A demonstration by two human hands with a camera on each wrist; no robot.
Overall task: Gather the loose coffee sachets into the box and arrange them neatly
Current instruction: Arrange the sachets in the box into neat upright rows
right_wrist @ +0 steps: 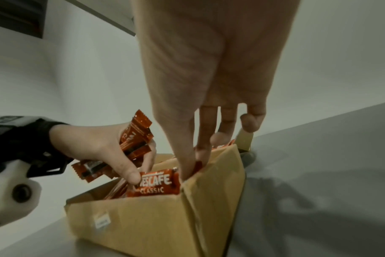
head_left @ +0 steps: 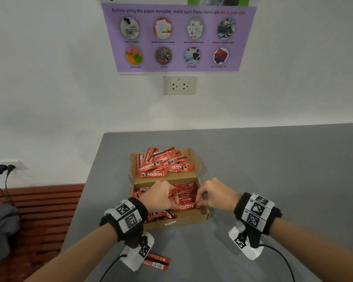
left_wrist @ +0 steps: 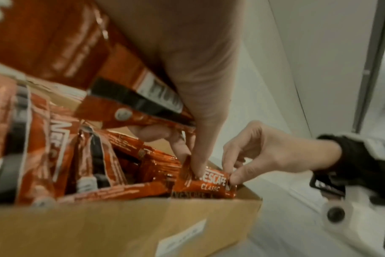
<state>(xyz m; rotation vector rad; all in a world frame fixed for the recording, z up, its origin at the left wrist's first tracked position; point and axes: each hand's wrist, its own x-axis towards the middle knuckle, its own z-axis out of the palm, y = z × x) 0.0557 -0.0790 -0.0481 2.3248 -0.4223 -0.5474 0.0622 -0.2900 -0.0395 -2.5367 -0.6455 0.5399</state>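
Observation:
An open cardboard box stands on the grey table, partly filled with red coffee sachets. Its lid lies flat behind, with a loose pile of sachets on it. One sachet stands on edge along the box's near wall. My left hand grips a bundle of sachets, and its thumb and fingertip touch that sachet's left end. My right hand pinches the right end in the box corner. Two loose sachets lie on the table under my left wrist.
The table's left edge runs close to the box; beyond it are a red slatted bench with grey cloth and plugged cables. A wall with a socket and a purple poster stands behind the table.

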